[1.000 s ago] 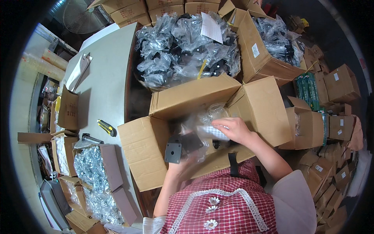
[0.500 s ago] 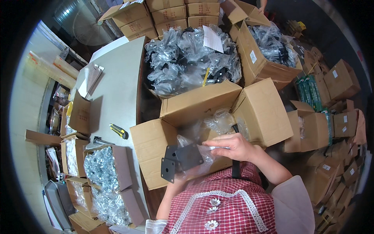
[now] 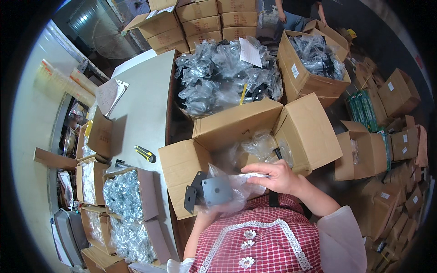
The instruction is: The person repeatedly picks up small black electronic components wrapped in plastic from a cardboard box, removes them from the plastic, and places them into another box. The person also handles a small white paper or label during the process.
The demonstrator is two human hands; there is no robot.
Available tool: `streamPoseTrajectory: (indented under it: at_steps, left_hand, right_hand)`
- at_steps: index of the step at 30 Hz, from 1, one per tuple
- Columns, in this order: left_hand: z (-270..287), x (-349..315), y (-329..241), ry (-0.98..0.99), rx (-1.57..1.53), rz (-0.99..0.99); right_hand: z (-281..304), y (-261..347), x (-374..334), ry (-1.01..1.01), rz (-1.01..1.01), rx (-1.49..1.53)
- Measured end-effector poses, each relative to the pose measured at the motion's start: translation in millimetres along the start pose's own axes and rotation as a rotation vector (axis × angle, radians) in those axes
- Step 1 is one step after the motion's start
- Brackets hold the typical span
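Over an open cardboard box [image 3: 241, 123], I hold black metal mounting plates [image 3: 217, 191] with holes at their corners. They are partly inside a clear plastic bag [image 3: 239, 186]. My left hand [image 3: 210, 217] is beneath the plates, closed around them through the plastic, its fingers mostly hidden. My right hand [image 3: 274, 176] pinches the bag's end, thumb and fingers pressed together; a whitish strip shows at the pinch. More clear plastic [image 3: 258, 144] and a dark part lie inside the box.
Behind is a large box heaped with bagged black parts [image 3: 223, 77], a paper sheet [image 3: 250, 52] on top. Left, a grey table [image 3: 141, 104] carries a yellow utility knife [image 3: 145, 154]; boxes of bagged hardware [image 3: 120, 193] stand alongside. Another person [image 3: 298, 13] stands at the back near a filled carton [image 3: 314, 59].
The plates have turned, so the front one faces up more. More of the bag has risen around them. The other person has come further into view as my view shifted slightly.
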State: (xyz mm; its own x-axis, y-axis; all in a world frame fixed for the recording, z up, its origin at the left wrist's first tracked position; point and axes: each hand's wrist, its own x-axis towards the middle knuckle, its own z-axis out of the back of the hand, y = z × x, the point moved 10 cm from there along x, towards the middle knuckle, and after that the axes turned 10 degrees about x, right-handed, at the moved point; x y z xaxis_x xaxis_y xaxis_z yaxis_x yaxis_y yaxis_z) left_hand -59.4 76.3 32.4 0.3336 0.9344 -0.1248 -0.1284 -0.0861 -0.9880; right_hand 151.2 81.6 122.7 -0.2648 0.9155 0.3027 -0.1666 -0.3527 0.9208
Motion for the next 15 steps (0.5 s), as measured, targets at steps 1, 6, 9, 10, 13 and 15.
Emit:
streamPoseTrajectory:
  at_steps: [1, 6, 9, 10, 13, 15]
  left_hand:
    - [4, -4, 11, -0.006, -0.027, 0.018]
    - [19, -15, 43, -0.040, -0.106, 0.053]
    - [23, -15, 45, -0.057, -0.123, 0.051]
    - [24, -15, 45, -0.060, -0.128, 0.050]
    - [24, -15, 44, -0.067, -0.143, 0.042]
    - [23, -16, 46, -0.067, -0.145, 0.041]
  right_hand:
    - [-1, 1, 0, 0.001, 0.004, -0.004]
    - [-5, -10, 0, 0.034, -0.163, 0.157]
    - [-2, -5, 5, 0.023, -0.179, 0.139]
    - [0, 1, 7, 0.006, -0.135, 0.116]
    - [1, 20, 10, 0.013, -0.027, 0.005]
    - [0, 27, 12, 0.022, 0.016, -0.070]
